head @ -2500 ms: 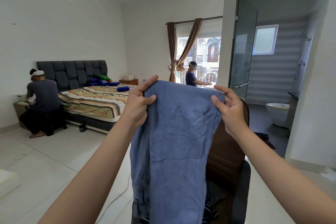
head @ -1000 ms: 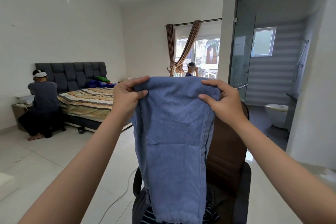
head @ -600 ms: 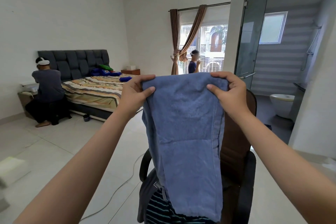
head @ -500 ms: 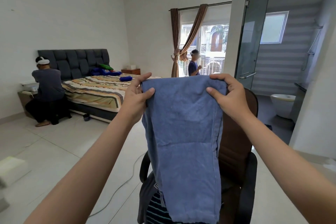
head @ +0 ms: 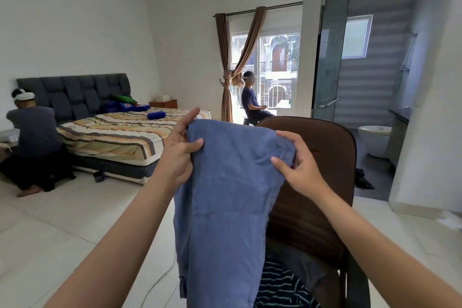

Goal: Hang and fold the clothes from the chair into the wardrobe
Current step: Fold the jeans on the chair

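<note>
We are holding up a blue garment [head: 225, 207], folded over at its top edge, with both bare hands in front of us. Our left hand [head: 178, 150] is pinching the upper left corner of the fold, thumb lying across the front of the cloth and the other fingers reaching up behind it, so that grip is closing on the fabric. Our right hand [head: 297, 165] is gripping the upper right corner, its fingers [head: 282, 136] curling over the top edge and the thumb pressing into the front, gathering the cloth into small creases there. The garment is hanging straight down from the two grips, its lower end running out of the bottom of the view, and a seamed edge is showing along its lower left side. Just behind it is standing a brown office chair [head: 320, 182], whose backrest is rising to the right of our right hand. On the chair seat more clothes are lying, among them a dark striped piece [head: 277, 285] and a grey one [head: 300, 257] partly hidden by the hanging cloth. Further back, a bed [head: 120, 137] with a striped sheet is standing against the left wall, with one person [head: 32, 137] crouching beside it and another person [head: 252, 105] sitting by the window [head: 272, 67].
</note>
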Motion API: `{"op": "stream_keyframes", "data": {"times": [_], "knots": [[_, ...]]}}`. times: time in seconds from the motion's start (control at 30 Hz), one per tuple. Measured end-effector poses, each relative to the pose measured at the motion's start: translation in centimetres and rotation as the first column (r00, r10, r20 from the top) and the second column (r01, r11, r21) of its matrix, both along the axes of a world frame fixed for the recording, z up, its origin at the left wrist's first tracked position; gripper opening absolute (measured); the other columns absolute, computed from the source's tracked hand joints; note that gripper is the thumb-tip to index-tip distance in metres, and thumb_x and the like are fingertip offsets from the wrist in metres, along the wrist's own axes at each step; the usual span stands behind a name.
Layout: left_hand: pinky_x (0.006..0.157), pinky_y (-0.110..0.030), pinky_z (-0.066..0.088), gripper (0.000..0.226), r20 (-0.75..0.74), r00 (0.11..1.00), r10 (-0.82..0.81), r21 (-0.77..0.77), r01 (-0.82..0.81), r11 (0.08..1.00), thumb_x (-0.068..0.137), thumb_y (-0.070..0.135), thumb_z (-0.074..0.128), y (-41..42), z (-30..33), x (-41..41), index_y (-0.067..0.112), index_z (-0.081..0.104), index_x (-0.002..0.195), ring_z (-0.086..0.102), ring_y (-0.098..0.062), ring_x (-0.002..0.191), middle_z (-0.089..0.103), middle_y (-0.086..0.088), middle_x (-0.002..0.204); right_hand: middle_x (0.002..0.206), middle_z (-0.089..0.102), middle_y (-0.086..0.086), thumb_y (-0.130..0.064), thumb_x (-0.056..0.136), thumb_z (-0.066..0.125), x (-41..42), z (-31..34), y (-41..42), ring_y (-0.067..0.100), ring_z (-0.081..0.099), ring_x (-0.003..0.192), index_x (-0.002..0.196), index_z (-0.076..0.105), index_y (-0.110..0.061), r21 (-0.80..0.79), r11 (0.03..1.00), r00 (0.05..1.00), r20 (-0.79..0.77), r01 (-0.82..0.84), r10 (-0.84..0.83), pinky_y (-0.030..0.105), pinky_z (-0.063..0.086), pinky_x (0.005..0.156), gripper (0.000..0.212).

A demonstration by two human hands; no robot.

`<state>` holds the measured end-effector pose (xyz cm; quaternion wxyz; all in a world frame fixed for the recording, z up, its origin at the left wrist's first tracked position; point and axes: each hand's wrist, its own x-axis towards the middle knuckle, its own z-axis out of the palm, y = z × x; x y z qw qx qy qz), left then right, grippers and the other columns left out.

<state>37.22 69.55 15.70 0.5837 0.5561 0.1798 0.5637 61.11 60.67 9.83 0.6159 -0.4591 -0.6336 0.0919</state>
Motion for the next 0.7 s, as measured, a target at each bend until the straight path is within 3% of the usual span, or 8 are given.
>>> {"op": "stream_keyframes", "data": {"times": [0.07,0.13,0.2,0.3,0.43,0.5,0.57,0.7], "knots": [[0.082,-0.025,0.056,0.066,0.033,0.999,-0.040,-0.009,0.041,0.999,0.079,-0.025,0.048,2.1,0.4,0.5,0.026,0.061,0.120,0.056,-0.015,0.114,0.054,0.007,0.125,0.137,0.046,-0.020,-0.006,0.088,0.065,-0.6,-1.0,1.7,0.008,0.043,0.132,0.138,0.038,-0.030,0.043,0.999,0.999,-0.022,-0.029,0.030,0.025,0.040,0.106,0.062],[0.084,-0.027,0.055,0.065,0.041,0.997,-0.060,-0.024,0.061,0.998,0.078,-0.025,0.048,4.2,0.9,1.0,0.029,0.066,0.112,0.053,-0.019,0.119,0.053,0.005,0.129,0.137,0.045,-0.029,-0.002,0.088,0.064,-1.3,-2.0,3.5,0.004,0.042,0.133,0.139,0.039,-0.030,0.052,0.998,1.000,-0.012,-0.025,0.026,0.019,0.038,0.107,0.064],[0.088,-0.031,0.054,0.062,0.031,0.998,-0.053,-0.028,0.054,0.998,0.080,-0.023,0.049,6.1,1.3,1.3,0.029,0.067,0.109,0.052,-0.020,0.121,0.053,0.008,0.127,0.129,0.056,-0.025,0.003,0.087,0.063,-1.8,-2.6,5.3,0.003,0.050,0.126,0.129,0.053,-0.026,0.071,0.997,0.999,-0.033,0.008,-0.006,0.017,0.042,0.102,0.052],[0.098,-0.037,0.049,0.059,0.048,0.998,-0.048,-0.018,0.049,0.999,0.081,-0.021,0.048,8.8,1.1,1.0,0.027,0.066,0.113,0.050,-0.021,0.124,0.053,0.009,0.127,0.112,0.068,-0.006,0.008,0.086,0.061,-2.1,-1.4,7.6,0.004,0.063,0.109,0.105,0.069,-0.022,0.121,0.991,0.995,-0.087,0.066,-0.056,0.017,0.049,0.092,0.037],[0.094,-0.032,0.051,0.060,0.099,0.987,-0.129,-0.021,0.132,0.991,0.082,-0.020,0.046,12.4,0.6,0.3,0.027,0.064,0.115,0.049,-0.021,0.126,0.049,0.002,0.136,0.110,0.066,-0.010,0.010,0.087,0.060,-2.6,2.5,9.5,-0.002,0.061,0.107,0.110,0.065,-0.021,0.182,0.978,0.989,-0.125,0.104,-0.081,0.013,0.046,0.092,0.039],[0.103,-0.037,0.045,0.062,0.110,0.976,-0.186,-0.029,0.191,0.981,0.083,-0.020,0.044,13.9,0.1,0.5,0.025,0.060,0.122,0.048,-0.021,0.128,0.051,0.003,0.137,0.114,0.064,-0.013,0.009,0.087,0.060,-2.8,4.4,10.5,-0.001,0.059,0.112,0.114,0.063,-0.020,0.184,0.977,0.986,-0.146,0.110,-0.083,0.015,0.044,0.098,0.040],[0.107,-0.043,0.039,0.063,0.105,0.968,-0.226,-0.036,0.231,0.972,0.083,-0.021,0.042,15.1,-0.3,1.2,0.021,0.054,0.129,0.049,-0.019,0.126,0.055,0.008,0.132,0.118,0.061,-0.014,0.006,0.085,0.063,-2.9,6.0,11.3,0.001,0.056,0.115,0.115,0.061,-0.025,0.172,0.977,0.984,-0.151,0.125,-0.099,0.016,0.044,0.100,0.043],[0.099,-0.038,0.046,0.066,0.121,0.949,-0.293,-0.050,0.300,0.953,0.080,-0.024,0.045,17.3,-0.6,2.3,0.014,0.050,0.133,0.054,-0.019,0.118,0.064,0.012,0.117,0.124,0.056,-0.017,0.003,0.080,0.071,-2.8,7.5,12.2,-0.005,0.051,0.117,0.119,0.055,-0.030,0.152,0.973,0.983,-0.082,0.175,-0.164,0.010,0.041,0.097,0.054]]}}
